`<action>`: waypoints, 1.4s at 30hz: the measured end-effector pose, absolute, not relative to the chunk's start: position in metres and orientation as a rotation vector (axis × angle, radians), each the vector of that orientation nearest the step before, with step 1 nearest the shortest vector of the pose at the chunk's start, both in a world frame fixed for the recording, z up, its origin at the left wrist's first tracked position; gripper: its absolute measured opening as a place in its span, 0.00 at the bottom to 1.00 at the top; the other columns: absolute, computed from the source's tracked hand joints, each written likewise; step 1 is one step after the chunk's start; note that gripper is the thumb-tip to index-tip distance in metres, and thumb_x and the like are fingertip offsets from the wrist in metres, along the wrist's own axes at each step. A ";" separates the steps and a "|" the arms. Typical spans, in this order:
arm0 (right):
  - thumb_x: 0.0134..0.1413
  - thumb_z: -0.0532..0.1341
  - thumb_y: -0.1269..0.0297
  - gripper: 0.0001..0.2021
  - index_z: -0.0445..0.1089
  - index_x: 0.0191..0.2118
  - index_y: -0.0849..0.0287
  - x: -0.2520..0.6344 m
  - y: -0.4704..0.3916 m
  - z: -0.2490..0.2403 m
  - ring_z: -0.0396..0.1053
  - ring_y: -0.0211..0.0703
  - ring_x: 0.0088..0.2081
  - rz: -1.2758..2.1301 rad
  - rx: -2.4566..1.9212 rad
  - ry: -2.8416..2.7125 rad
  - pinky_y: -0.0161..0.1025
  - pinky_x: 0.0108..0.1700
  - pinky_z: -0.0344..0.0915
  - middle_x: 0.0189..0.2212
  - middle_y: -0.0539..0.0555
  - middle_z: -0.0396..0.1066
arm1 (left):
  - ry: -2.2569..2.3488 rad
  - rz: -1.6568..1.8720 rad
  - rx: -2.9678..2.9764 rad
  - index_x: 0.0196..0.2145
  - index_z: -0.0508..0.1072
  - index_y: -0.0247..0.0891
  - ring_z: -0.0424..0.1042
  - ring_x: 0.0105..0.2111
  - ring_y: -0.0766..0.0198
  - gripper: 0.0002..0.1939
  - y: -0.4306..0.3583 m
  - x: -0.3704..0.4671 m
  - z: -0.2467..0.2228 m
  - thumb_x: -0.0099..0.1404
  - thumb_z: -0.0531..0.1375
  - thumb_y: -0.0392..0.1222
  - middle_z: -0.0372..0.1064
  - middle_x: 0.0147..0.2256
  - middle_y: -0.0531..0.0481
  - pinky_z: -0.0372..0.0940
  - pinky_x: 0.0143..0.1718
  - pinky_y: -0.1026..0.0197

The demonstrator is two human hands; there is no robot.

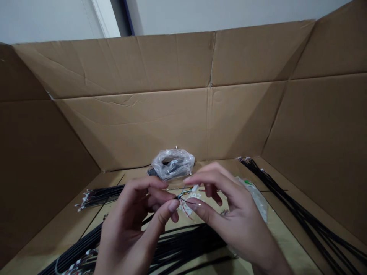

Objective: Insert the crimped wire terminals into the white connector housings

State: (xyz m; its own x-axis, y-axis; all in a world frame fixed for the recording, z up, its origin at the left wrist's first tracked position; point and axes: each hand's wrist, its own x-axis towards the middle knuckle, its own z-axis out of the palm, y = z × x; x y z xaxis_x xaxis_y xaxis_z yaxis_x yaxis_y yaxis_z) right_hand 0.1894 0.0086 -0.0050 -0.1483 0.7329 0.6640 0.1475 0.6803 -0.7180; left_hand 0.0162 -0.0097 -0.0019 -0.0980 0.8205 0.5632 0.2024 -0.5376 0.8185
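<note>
My left hand (140,225) pinches the end of a black cable between thumb and forefinger, near the middle of the view. Thin coloured wires (185,193) fan out from that end, with a white connector (195,188) on some of them. A loose red wire (187,214) hangs below. My right hand (229,206) is at the wires from the right, its thumb under a dark wire and its forefinger above; the thumb and forefinger are apart. Small white pieces (190,206) lie on the surface behind the wires.
Black cable bundles lie at the left (106,194), in front (189,244) and along the right (295,210). A clear plastic bag (172,162) with dark contents stands at the back, another bag (258,198) behind my right hand. Cardboard walls (137,126) enclose the table.
</note>
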 end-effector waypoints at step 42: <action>0.53 0.69 0.75 0.12 0.79 0.41 0.50 0.217 -0.001 -0.001 0.68 0.39 0.37 0.446 -0.547 -1.753 0.37 0.39 0.69 0.38 0.48 0.68 | 1.044 1.524 1.796 0.42 0.75 0.54 0.76 0.21 0.69 0.10 -0.012 0.002 -0.003 0.65 0.67 0.40 0.75 0.26 0.59 0.72 0.23 0.74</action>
